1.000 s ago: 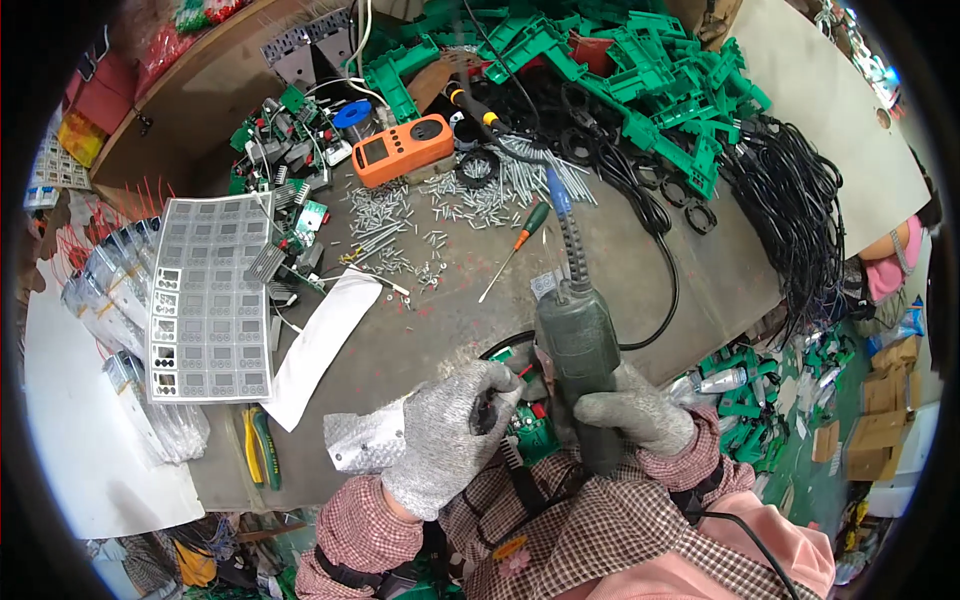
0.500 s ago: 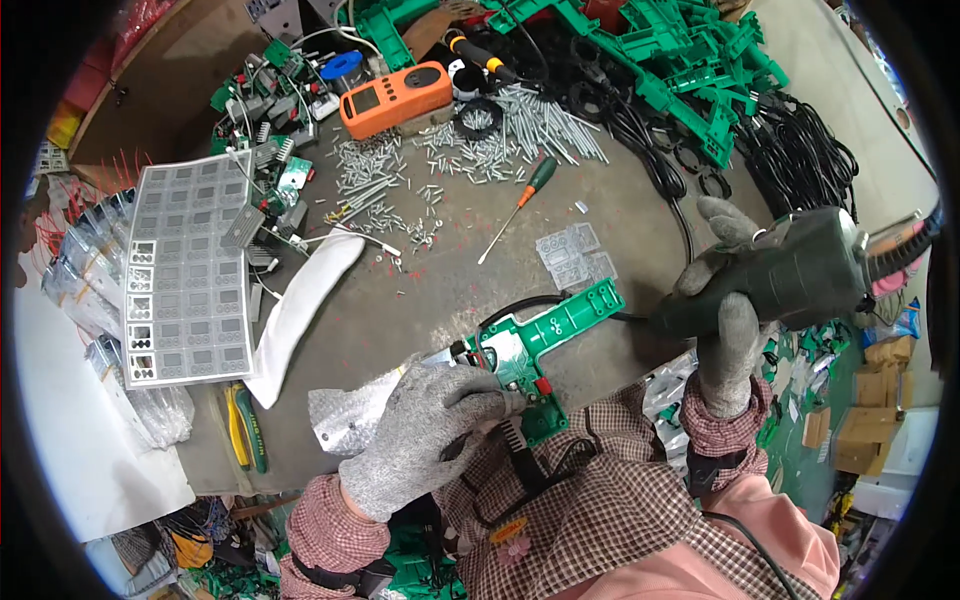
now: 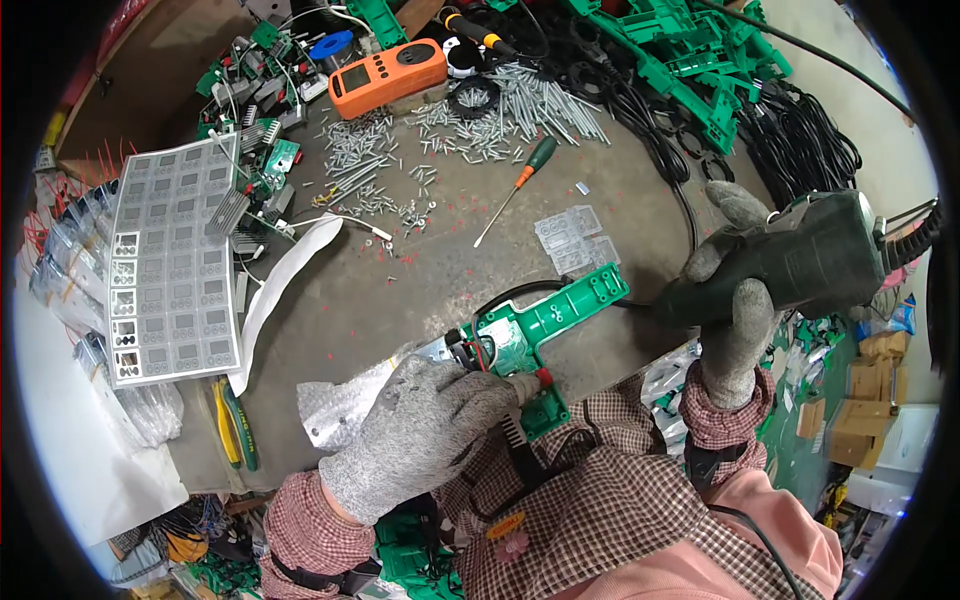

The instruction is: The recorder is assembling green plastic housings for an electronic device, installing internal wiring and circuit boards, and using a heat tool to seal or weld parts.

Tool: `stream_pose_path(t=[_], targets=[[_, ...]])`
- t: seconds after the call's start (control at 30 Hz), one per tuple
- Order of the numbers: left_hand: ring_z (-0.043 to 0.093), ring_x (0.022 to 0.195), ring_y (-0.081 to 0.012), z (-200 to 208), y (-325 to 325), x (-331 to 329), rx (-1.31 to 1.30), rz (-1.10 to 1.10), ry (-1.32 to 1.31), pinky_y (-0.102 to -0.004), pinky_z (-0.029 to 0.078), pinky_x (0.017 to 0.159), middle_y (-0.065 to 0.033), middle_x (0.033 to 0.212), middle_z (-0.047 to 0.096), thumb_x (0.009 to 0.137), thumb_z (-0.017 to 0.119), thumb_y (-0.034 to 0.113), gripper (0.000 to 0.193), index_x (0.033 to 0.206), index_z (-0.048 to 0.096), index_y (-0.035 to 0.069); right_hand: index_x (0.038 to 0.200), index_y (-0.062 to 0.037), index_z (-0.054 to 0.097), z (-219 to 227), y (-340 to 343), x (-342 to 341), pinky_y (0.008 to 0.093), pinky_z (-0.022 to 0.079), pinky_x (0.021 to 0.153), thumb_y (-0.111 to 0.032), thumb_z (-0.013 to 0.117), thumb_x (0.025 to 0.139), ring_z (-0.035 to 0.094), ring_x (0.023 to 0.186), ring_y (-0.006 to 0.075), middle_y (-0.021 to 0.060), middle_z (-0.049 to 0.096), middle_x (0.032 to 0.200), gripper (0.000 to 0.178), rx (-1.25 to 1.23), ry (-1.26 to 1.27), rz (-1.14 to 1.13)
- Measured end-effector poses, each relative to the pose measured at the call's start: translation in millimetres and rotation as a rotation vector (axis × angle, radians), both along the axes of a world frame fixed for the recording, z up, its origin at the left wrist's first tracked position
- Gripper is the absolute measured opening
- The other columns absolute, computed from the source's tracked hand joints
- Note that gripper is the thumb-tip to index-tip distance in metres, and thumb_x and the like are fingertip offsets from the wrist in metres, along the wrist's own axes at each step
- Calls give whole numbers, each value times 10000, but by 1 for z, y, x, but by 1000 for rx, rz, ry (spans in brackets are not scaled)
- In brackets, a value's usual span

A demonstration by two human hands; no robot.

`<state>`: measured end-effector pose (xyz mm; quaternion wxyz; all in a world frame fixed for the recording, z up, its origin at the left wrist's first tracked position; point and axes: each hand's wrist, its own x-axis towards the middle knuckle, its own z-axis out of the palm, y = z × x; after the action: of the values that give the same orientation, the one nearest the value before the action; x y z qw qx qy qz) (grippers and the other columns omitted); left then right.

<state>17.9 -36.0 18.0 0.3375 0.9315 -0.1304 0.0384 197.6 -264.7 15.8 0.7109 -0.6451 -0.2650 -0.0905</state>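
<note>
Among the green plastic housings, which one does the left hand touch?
The housing at the near edge of the bench, with a red part on it: the left hand touches it, while the heaped housings lie at the back.

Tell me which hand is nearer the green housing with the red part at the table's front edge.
Left. The left hand touches the green housing near its red part; the right hand is apart, off to the housing's right, gripping a dark handheld tool.
</note>
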Motion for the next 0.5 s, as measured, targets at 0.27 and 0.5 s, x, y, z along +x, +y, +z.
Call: stream_pose_path(t=[0.27,0.5], targets=[[660,819,-294,-5,-3,-4,20,21,-66,-431,503,729,-47,922,704,717,748,28,606,1307,689,157,1413,47,436,-15,-19,11,326,542,586,-538,732,850,641,703,217,217,653,1062,864,189,164,144],[677,900,-246,-6,-1,-8,206,-48,-26,-397,557,754,-39,1135,709,853,598,103,608,1459,576,150,1393,108,445,2,2,2,292,472,466,-679,652,893,554,533,158,126,664,777,956,372,-23,356]])
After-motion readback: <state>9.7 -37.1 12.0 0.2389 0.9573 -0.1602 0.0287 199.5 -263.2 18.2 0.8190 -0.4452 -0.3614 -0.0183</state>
